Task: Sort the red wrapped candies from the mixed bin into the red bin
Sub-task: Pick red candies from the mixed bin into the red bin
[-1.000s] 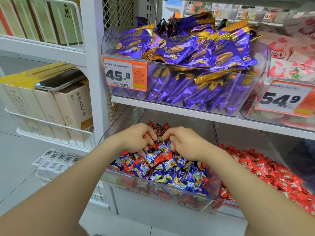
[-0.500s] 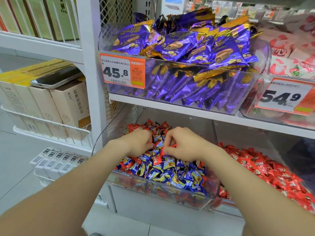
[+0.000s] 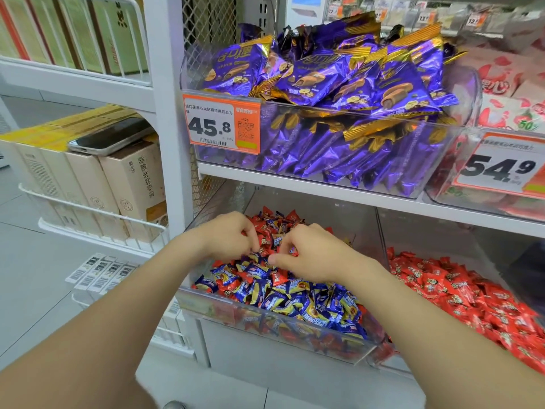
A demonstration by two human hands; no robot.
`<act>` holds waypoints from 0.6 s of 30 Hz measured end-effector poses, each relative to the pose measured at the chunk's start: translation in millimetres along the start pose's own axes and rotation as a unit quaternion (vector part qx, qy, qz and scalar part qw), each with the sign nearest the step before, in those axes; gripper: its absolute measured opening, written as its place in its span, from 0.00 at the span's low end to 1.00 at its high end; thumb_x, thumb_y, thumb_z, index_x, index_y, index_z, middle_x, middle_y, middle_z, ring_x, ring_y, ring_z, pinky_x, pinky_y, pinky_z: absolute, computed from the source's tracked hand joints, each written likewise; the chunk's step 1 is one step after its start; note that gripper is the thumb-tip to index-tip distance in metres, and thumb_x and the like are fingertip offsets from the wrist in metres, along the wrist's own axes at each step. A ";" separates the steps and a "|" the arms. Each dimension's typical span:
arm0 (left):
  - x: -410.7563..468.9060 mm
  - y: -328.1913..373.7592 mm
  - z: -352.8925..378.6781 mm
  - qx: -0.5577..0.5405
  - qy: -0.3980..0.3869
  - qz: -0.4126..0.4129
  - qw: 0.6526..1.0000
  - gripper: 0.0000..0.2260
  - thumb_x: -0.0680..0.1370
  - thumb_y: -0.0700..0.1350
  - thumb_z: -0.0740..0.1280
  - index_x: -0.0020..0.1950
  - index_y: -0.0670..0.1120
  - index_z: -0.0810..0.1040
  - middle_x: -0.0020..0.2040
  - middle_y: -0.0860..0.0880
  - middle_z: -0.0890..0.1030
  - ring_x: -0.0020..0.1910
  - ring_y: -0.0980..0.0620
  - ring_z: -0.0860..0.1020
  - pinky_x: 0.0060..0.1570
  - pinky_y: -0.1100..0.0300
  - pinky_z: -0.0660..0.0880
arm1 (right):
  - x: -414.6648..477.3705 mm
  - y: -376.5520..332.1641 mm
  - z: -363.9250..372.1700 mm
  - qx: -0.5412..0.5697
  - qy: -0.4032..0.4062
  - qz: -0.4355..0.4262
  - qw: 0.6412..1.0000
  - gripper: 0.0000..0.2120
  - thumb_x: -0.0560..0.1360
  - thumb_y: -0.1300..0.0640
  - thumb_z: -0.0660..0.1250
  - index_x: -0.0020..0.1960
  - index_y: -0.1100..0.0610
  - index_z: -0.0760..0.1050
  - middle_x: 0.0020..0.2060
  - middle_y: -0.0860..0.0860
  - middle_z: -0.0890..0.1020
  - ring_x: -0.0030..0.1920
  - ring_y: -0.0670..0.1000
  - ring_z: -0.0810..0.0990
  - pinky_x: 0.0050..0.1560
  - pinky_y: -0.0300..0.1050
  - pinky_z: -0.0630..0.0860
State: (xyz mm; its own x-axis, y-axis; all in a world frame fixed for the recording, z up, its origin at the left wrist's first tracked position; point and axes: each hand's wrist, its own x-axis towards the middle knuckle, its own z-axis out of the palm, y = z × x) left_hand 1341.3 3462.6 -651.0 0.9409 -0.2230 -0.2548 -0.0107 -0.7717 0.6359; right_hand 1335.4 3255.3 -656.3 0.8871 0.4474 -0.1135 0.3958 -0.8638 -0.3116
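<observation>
Head view: many red candies (image 3: 264, 231) are left unsorted in the mixed bin (image 3: 224, 299). Left hand (image 3: 228, 234) and right hand (image 3: 312, 255) are curled among them; whether anything is gripped cannot be determined.

Both bare forearms rise from the lower corners of the frame and converge near its centre. The left hand (image 3: 228, 236) is palm-down, its fingers curled with the tips pointing down. Just beside it, the right hand (image 3: 312, 256) has its thumb stretched leftward and its fingers bent above it. Whether either hand pinches anything cannot be told.
</observation>
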 end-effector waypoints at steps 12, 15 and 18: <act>0.8 -17.1 15.0 0.165 -0.111 -0.069 0.978 0.23 0.78 0.60 0.68 0.32 0.45 0.68 0.28 0.46 0.70 0.27 0.45 0.67 0.32 0.58 0.69 | 11.5 -8.2 17.9 -0.110 -0.011 0.038 0.993 0.14 0.70 0.46 0.78 0.42 0.55 0.80 0.35 0.48 0.77 0.40 0.56 0.80 0.37 0.48 0.77; 2.0 -18.5 16.1 0.187 -0.124 -0.047 0.973 0.22 0.75 0.63 0.74 0.40 0.45 0.76 0.34 0.45 0.75 0.32 0.46 0.71 0.32 0.59 0.69 | 10.4 -4.6 16.4 -0.084 -0.007 0.025 0.996 0.10 0.70 0.51 0.73 0.38 0.54 0.74 0.32 0.50 0.74 0.36 0.56 0.76 0.35 0.48 0.74; 3.0 -18.0 13.4 0.172 -0.123 -0.038 0.977 0.16 0.75 0.57 0.77 0.44 0.45 0.79 0.36 0.46 0.78 0.33 0.46 0.74 0.32 0.60 0.71 | 7.1 3.8 7.1 0.003 -0.042 0.013 0.999 0.08 0.77 0.50 0.67 0.49 0.54 0.74 0.40 0.53 0.82 0.41 0.56 0.79 0.41 0.53 0.77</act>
State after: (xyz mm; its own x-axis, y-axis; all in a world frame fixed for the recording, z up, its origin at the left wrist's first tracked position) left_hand 1339.7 3467.9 -673.0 0.8344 -0.2604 -0.4857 -0.0961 -0.9366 0.3371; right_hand 1341.5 3256.9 -665.0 0.8744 0.4420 -0.2002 0.3705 -0.8747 -0.3125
